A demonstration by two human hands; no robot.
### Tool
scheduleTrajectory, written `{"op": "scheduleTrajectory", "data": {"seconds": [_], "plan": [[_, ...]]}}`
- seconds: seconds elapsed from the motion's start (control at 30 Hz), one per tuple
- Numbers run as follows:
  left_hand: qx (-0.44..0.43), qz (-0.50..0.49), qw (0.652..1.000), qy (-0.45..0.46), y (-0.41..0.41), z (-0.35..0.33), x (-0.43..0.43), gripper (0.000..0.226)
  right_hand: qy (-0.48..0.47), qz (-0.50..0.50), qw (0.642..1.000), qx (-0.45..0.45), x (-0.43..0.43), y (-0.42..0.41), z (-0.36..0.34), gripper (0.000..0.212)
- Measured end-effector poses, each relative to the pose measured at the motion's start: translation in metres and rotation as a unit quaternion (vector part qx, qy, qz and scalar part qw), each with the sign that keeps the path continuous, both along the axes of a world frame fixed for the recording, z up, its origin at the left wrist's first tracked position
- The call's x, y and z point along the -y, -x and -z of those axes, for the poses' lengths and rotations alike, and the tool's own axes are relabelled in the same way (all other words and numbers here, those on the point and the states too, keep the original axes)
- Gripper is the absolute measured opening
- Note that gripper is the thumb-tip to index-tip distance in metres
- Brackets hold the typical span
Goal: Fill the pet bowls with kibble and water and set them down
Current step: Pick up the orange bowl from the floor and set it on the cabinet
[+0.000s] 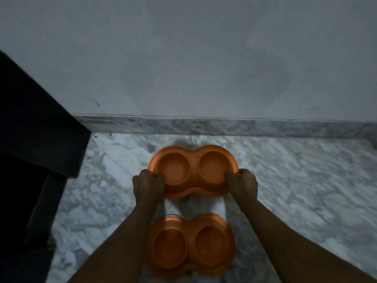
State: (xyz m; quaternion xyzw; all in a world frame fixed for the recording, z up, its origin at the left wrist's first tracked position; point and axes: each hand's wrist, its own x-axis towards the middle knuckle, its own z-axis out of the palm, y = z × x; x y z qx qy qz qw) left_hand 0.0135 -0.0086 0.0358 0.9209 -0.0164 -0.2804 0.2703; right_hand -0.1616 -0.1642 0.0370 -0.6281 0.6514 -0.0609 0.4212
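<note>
Grey-veined white marble floor fills the lower half of the frame and meets a plain grey wall along a marble skirting strip. A dark piece of furniture, too shadowed to identify, takes up the left edge.

Two matching pet feeders lie in the centre, one above the other in the frame. Each is a single moulding of orange plastic, shaped like a figure eight lying on its side, with two round wells side by side and a broad smooth rim that pinches in at the waist.

The far feeder is just below the skirting in the picture. Both its wells show only bare orange plastic. The left grip is clenched on its left end, fingers curled over the rim towards the left well. The right grip is clenched on its right end in the same way. Whether this feeder rests on the floor or is held just off it, I cannot tell.

The near feeder lies on the floor at the bottom centre, between the two forearms. It is blurred, and its contents cannot be made out.
</note>
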Motion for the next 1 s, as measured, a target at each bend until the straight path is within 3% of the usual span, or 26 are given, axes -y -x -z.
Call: {"op": "scheduleTrajectory", "data": {"seconds": [0.1, 0.33, 0.53, 0.77, 1.0], "plan": [[0.0, -0.007, 1.0, 0.026, 0.012, -0.079, -0.016, 0.029, 0.005, 0.007, 1.0, 0.012, -0.013, 0.01, -0.085, 0.025], [0.016, -0.033, 0.998, 0.048, 0.019, -0.367, -0.053, 0.038, 0.015, 0.018, 0.999, 0.027, -0.049, 0.014, -0.371, 0.02], [0.063, -0.052, 0.991, 0.109, 0.03, -0.578, -0.085, 0.044, 0.072, 0.012, 0.996, 0.054, -0.08, 0.019, -0.574, 0.03], [0.124, -0.135, 0.971, 0.151, 0.068, -0.721, -0.139, 0.047, 0.105, -0.03, 0.99, 0.088, -0.12, 0.033, -0.714, 0.044], [0.16, -0.229, 0.947, 0.159, 0.124, -0.787, -0.257, 0.046, 0.095, -0.12, 0.979, 0.132, -0.215, 0.056, -0.775, 0.041]]}}
